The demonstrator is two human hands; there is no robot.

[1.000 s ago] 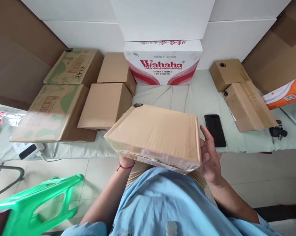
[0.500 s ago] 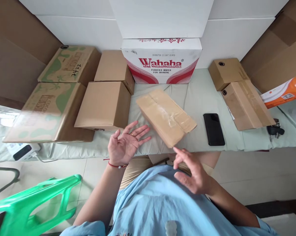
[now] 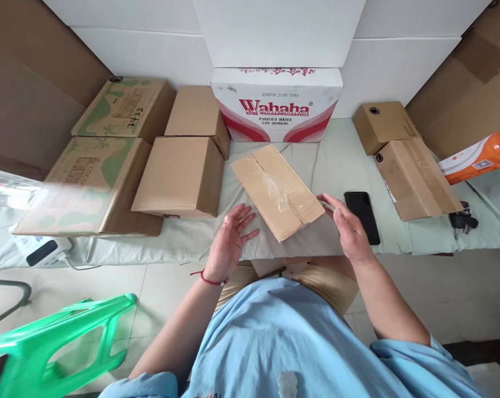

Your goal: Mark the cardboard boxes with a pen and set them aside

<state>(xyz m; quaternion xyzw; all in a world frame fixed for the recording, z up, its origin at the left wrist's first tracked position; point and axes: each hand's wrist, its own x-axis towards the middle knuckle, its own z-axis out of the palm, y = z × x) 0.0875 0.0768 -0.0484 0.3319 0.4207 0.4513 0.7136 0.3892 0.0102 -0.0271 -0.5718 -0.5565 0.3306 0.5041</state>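
A flat brown cardboard box with clear tape along its seam lies at an angle on the cloth-covered table. Beside its left edge is my left hand, palm turned inward, fingers apart and holding nothing. On the other side, my right hand has its fingers stretched towards the box's right corner, very near it. Whether those fingertips touch the cardboard I cannot tell. A black phone lies just to the right of that hand, partly covered by it.
Brown cartons and green-patterned cartons stand at the left. A white Wahaha box is at the back. Small cartons, an orange bottle and keys are at the right. A green stool stands on the floor.
My right hand has moved up and right, from the box's near corner to its right side. My left hand has turned inward and shifted right. The box lies slightly differently.
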